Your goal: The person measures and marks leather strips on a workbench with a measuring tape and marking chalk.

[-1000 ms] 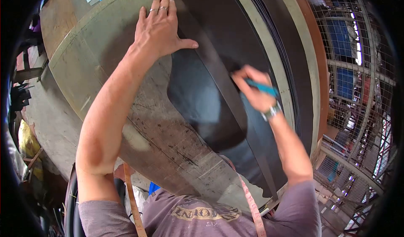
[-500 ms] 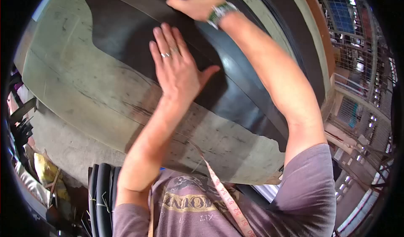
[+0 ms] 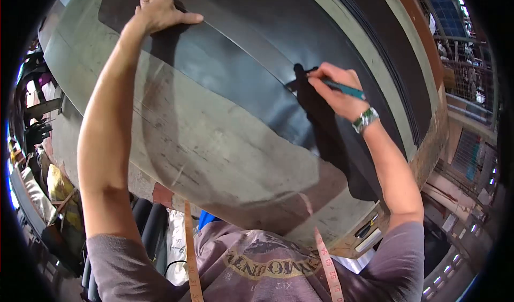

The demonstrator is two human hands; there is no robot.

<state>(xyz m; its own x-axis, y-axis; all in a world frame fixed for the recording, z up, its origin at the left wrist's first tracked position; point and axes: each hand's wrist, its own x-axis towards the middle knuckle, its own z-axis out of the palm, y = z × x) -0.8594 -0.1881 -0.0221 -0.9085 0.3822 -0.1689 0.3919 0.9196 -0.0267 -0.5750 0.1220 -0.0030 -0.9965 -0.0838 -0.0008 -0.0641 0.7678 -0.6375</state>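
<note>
A dark, leather-like sheet [image 3: 230,66] with an irregular near edge lies on the grey-green tabletop [image 3: 214,152]. A long straight strip or ruler [image 3: 243,46] runs diagonally across the sheet. My left hand [image 3: 160,11] presses on its upper-left part, thumb stretched out, fingers apart. In my right hand [image 3: 340,90] is a teal-handled tool [image 3: 345,90], pinched between the fingers, over the sheet right of centre. The tool's tip is lost in the hand's dark shadow.
A measuring tape [image 3: 327,262] hangs round my neck. Small tools [image 3: 367,228] lie at the table's near right corner. Dark rolls [image 3: 149,227] stand below the table's near left edge. Wire-mesh racks [image 3: 471,146] are at the right.
My left hand has moved up and left along the sheet. My right hand, with the teal tool, has come down and right from the top edge. The view has shifted slightly.
</note>
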